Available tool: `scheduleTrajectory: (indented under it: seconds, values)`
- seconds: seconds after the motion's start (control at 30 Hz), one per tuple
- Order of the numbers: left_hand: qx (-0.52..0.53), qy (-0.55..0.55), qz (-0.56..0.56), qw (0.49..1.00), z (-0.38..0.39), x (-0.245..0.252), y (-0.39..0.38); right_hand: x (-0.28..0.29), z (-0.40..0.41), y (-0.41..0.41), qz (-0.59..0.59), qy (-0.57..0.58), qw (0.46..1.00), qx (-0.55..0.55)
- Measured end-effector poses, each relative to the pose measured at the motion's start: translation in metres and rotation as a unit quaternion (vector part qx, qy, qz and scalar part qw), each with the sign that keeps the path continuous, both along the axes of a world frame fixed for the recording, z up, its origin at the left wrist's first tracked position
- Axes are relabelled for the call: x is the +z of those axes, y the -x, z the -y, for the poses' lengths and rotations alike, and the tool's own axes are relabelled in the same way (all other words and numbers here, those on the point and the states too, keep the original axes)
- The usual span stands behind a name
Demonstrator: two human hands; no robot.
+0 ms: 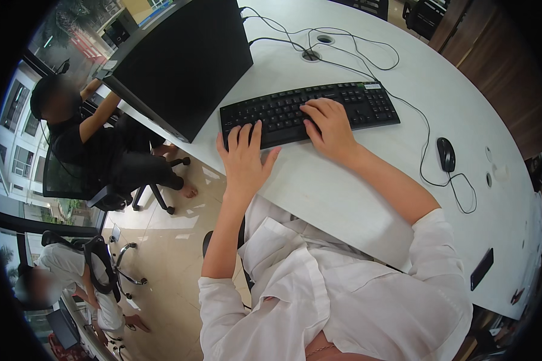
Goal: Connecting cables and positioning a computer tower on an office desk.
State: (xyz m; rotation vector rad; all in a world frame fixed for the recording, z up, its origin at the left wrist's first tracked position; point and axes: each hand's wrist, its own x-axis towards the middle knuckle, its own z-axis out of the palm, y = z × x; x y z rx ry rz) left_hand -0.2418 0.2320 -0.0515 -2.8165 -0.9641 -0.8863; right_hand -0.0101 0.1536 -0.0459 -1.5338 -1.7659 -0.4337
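Observation:
A black computer keyboard lies on the white desk. My left hand rests on its left end, fingertips spread over the keys and the thumb off the near edge. Over the middle keys is my right hand, its fingers bent and touching the keyboard. Neither hand grips anything. To the right of the keyboard sits a black wired mouse, its cable looped on the desk.
A black computer tower or monitor housing stands at the desk's left. Cables run past two grommet holes. A dark phone lies lower right. Two people sit in office chairs on the left, one in black, one in white.

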Motion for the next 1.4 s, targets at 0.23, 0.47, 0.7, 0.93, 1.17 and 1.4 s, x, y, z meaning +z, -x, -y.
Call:
scheduleTrajectory:
  seconds: [0.23,0.47,0.7,0.93,1.17,1.4]
  values:
    - [0.025,-0.052,0.055,0.997,-0.014,-0.003,-0.010,-0.011,-0.002,-0.005,0.090,0.052,0.994,-0.035]
    - [0.023,-0.063,0.043,0.997,-0.014,-0.009,-0.007,-0.005,-0.002,0.009,0.052,0.043,0.998,0.021]
    - [0.019,-0.056,0.059,0.996,-0.014,-0.014,-0.009,-0.007,-0.002,0.018,0.082,0.066,0.988,0.117]
    - [0.027,-0.099,0.074,0.992,-0.012,-0.017,-0.009,-0.011,0.012,0.035,0.087,0.039,0.990,0.107]
    - [0.059,-0.124,0.090,0.987,-0.015,-0.026,-0.011,-0.016,0.000,0.018,0.034,-0.039,0.997,-0.050]
    - [0.077,-0.125,0.096,0.985,-0.014,-0.028,-0.007,-0.011,-0.001,0.031,0.067,-0.019,0.997,0.019]
